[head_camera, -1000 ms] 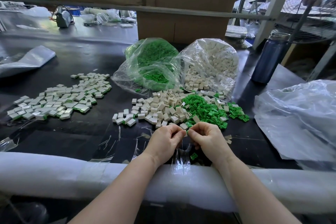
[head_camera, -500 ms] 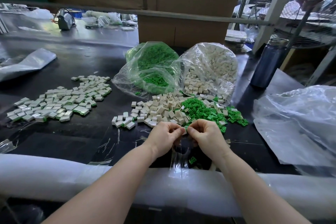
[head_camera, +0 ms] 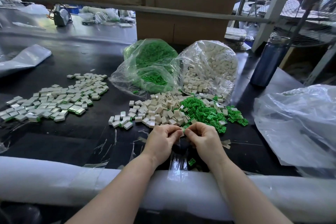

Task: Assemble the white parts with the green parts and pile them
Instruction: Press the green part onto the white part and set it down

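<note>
- Black worktop [head_camera: 76,138] stretches wide, its near edge padded with a white foam roll [head_camera: 54,178]; cardboard boxes [head_camera: 181,23] stand along the far side.
- Left hand [head_camera: 161,142] and right hand [head_camera: 203,140] meet near the front edge, each grip pinching a small white-and-green piece [head_camera: 183,130] between fingertips.
- Loose white parts [head_camera: 158,109] and green parts [head_camera: 201,112] lie heaped just beyond the hands, spilling from two clear bags [head_camera: 209,65].
- Assembled pile [head_camera: 54,98] sits far left, with bare worktop between it and the hands.
- Crumpled plastic sheet [head_camera: 300,123] crowds the right edge; a blue bottle [head_camera: 269,62] stands beyond it.
</note>
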Tool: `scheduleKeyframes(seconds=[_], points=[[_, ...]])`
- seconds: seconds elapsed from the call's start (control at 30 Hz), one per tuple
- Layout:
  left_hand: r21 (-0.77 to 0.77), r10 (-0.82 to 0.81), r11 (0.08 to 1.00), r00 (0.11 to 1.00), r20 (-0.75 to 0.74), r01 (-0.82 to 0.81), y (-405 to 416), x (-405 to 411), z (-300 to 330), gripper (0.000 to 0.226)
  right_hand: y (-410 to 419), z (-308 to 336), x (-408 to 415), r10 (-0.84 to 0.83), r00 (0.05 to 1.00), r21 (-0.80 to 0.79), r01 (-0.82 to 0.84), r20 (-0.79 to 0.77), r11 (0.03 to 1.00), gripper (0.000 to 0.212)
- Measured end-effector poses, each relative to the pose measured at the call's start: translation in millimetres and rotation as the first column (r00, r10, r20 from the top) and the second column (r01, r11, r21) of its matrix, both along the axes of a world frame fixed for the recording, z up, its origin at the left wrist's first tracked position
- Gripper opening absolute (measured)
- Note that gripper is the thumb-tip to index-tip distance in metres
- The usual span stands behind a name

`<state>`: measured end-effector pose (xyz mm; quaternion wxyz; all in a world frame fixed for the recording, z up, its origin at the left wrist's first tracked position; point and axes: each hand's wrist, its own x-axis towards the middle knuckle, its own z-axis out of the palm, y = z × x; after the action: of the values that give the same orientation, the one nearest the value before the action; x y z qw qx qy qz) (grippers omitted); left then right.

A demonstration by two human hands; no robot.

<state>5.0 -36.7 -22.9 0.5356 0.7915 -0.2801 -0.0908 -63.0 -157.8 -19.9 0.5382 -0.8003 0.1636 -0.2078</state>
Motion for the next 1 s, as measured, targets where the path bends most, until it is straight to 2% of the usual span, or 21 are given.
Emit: scheduleKeyframes(seconds=[0.37,0.6,0.73,0.97,1.0], points=[[0.100,-0.083,0.992,0.990,0.112,0.072,3.8,-1.3,-0.3,0.014,-4.6,2.4,-3.1,0.087,0.988,-0.027,-0.091,-0.129,0.996,0.019],[-0.021,-0.038,0.999,0.995,0.097,0.040,2.6,-6.1,2.7,0.015,-1.0,3.6,-5.1,0.038,0.999,0.055,-0.038,-0.003,0.998,0.012],[0.010,-0.083,0.997,0.994,0.068,0.083,3.9,-7.8,3.6,0.027,-3.0,3.1,-6.5,0.052,0.999,0.100,-0.052,0.000,0.994,0.012],[0.003,-0.022,1.000,0.994,0.105,0.022,4.0,-5.7,3.2,0.010,-1.9,4.8,-7.7,0.053,0.997,0.163,-0.060,0.049,0.985,0.012],[0.009,-0.021,1.000,0.993,0.113,0.020,3.5,-5.1,3.1,0.013,-1.8,5.2,-8.0,0.056,0.997,0.173,-0.066,0.059,0.983,0.013]])
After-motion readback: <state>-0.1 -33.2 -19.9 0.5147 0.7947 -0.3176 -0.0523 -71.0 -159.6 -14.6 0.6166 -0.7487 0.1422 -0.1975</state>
